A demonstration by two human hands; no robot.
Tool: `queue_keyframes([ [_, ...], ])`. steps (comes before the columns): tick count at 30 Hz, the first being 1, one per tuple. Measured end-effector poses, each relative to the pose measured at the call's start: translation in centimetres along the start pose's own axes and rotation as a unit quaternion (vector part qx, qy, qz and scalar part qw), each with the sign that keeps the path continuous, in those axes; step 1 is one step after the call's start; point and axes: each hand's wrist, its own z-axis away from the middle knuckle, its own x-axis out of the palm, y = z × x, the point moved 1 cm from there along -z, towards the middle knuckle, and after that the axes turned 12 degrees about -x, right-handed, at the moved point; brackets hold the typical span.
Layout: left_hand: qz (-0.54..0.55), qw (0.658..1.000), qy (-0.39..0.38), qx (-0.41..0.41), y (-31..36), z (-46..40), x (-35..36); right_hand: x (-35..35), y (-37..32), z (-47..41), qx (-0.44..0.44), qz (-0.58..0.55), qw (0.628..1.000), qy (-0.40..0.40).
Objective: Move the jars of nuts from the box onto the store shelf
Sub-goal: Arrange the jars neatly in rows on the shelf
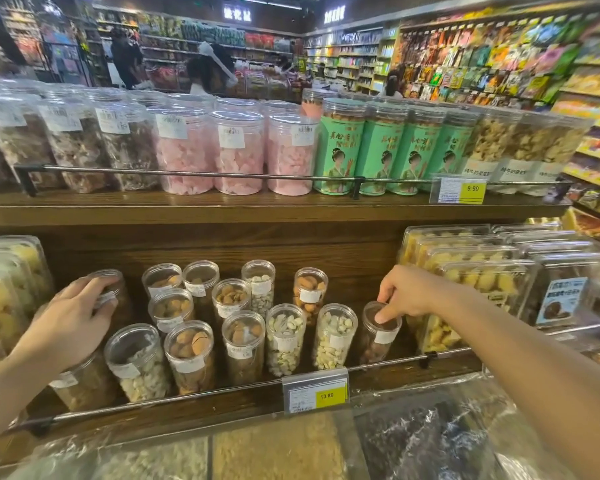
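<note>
Several clear jars of nuts stand on the lower wooden shelf (326, 258), behind a metal rail. My left hand (71, 315) grips the top of a jar (113, 289) at the shelf's left end. My right hand (404, 294) holds the lid rim of a jar of dark nuts (378, 337) at the right end of the front row, fingertips curled over its top. Between them stand jars of almonds (189, 355), pistachios (284, 337) and cashews (137, 362). The box is out of view.
The upper shelf carries tall jars of pink sweets (238, 152) and green-labelled jars (340, 147). Clear packs of dried fruit (482, 271) flank the nut jars. A price tag (315, 389) hangs on the rail. Plastic-covered bulk bins (291, 448) lie below. People stand in the far aisle.
</note>
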Motion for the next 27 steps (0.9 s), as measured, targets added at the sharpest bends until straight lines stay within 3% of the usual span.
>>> queue_keyframes([
  [15, 0.076, 0.996, -0.039, 0.006, 0.6, 0.5, -0.6, 0.3, -0.9, -0.2, 0.021, 0.051, 0.998, -0.014],
  [20, 0.087, 0.993, -0.067, -0.043, 0.4, 0.5, -0.5, 0.2, -2.3, 0.6, 0.052, 0.092, 0.994, -0.025],
  [23, 0.107, 0.989, -0.083, -0.054, 0.6, 0.6, -0.6, 0.3, -4.4, 0.4, 0.047, 0.070, 0.996, 0.042],
  [25, 0.103, 0.989, -0.089, -0.054, 0.5, 0.4, -0.5, 1.2, -7.5, -0.4, -0.015, 0.036, 0.991, 0.126],
  [27, 0.096, 0.989, -0.093, -0.055, 0.5, 0.1, -0.4, 2.9, -11.4, -1.3, -0.109, -0.020, 0.982, 0.155],
])
